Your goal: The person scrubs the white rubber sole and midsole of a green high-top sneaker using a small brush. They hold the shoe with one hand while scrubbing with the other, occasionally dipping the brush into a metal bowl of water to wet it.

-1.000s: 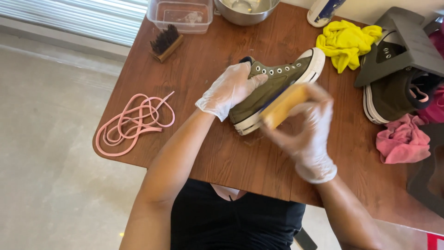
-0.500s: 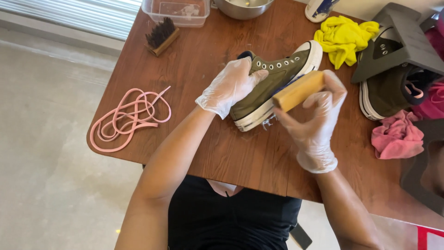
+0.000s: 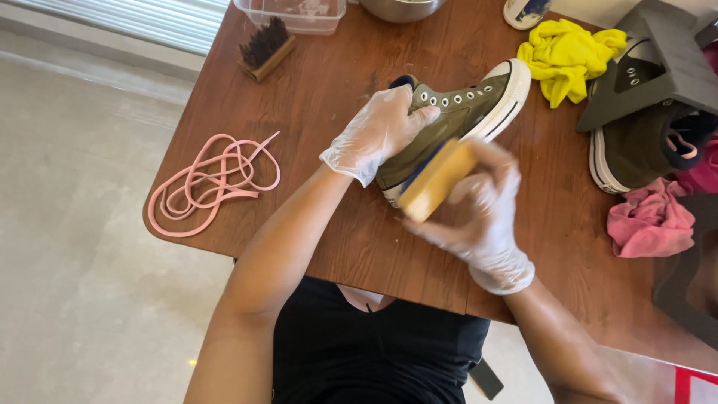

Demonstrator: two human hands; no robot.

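Note:
An olive-green high-top sneaker [image 3: 464, 108] with a white sole lies on its side on the brown wooden table [image 3: 336, 82], laces removed. My left hand [image 3: 378, 133], in a clear glove, presses down on the heel end of the sneaker. My right hand [image 3: 482, 206], also gloved, grips a wooden-backed brush [image 3: 436, 181] against the sneaker's side near the sole. The brush and right hand are blurred.
Pink shoelaces [image 3: 213, 183] lie coiled at the table's left edge. A bristle brush [image 3: 265, 46], a clear plastic tub [image 3: 295, 13] and a metal bowl [image 3: 400, 7] stand at the back. At right are a yellow cloth [image 3: 565, 56], the second sneaker [image 3: 643, 142] and a pink cloth [image 3: 651, 221].
My right hand has swept the brush along the sneaker's side, out toward the toe and back toward the heel. The left hand stays on the heel.

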